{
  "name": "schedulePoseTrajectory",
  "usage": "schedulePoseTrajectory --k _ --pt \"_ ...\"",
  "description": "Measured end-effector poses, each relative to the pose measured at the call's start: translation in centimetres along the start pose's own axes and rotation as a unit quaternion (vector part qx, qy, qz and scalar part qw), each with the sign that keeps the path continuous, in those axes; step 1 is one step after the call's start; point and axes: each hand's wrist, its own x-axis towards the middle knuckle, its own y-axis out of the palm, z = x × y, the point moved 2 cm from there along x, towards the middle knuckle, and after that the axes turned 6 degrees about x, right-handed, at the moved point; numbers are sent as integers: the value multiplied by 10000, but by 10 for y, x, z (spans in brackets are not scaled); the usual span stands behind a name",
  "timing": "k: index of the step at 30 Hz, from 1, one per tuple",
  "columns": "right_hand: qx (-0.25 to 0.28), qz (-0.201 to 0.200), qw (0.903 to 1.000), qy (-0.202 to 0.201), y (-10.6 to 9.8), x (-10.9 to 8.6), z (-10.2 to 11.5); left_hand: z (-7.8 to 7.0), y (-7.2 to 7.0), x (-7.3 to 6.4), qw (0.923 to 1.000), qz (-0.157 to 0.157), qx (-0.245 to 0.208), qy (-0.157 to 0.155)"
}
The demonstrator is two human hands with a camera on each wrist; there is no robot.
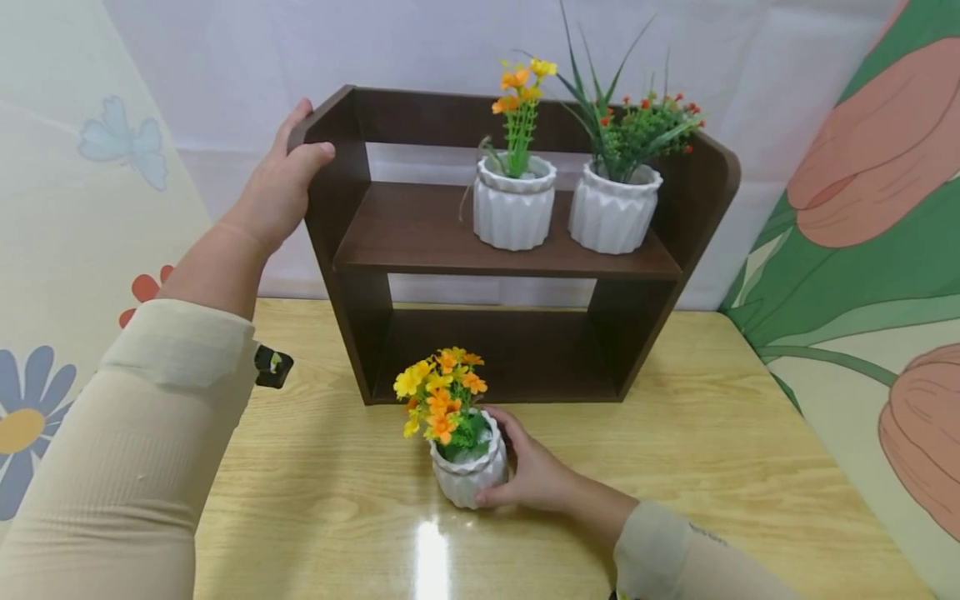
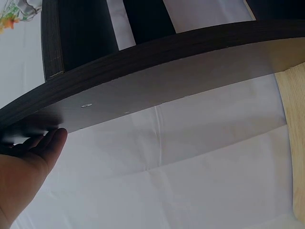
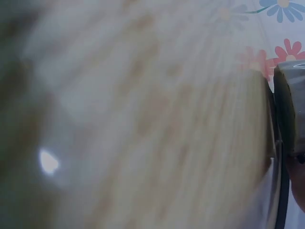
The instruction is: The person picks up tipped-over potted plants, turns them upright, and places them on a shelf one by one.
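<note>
A dark brown two-tier shelf (image 1: 510, 268) stands on the table. My left hand (image 1: 273, 196) grips the upper corner of its left side panel, thumb on the front edge. In the left wrist view, the fingertips (image 2: 57, 140) touch that panel's outer face. In front of the shelf, my right hand (image 1: 536, 475) holds a white fluted pot (image 1: 468, 479) by its right side. Yellow and orange artificial flowers (image 1: 442, 392) fill this pot, which is at the tabletop and looks slightly tilted; whether its base touches is unclear. The right wrist view is mostly blurred wood grain.
On the upper tier are a white pot with orange flowers (image 1: 514, 204) and a white pot with grassy leaves and red blooms (image 1: 615, 208). The light wooden table (image 1: 720, 467) spreads around the shelf. Behind hangs a white cloth (image 1: 435, 42), with flower-patterned walls at both sides.
</note>
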Motion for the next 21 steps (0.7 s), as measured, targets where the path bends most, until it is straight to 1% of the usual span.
schedulePoseTrajectory --k 7,14,17,21 --pt "336 -47 9993 -157 4 1 -6 0 -1 0 10000 9 -57 -19" --pt "491 -147 9985 -166 6 0 -6 -1 0 -1 10000 -6 -27 -9" --pt "515 -109 9985 -150 7 1 -7 -1 -1 -1 10000 12 -29 -26" --pt "551 -52 9985 -30 8 1 -9 0 -1 -1 10000 1 -59 -27"
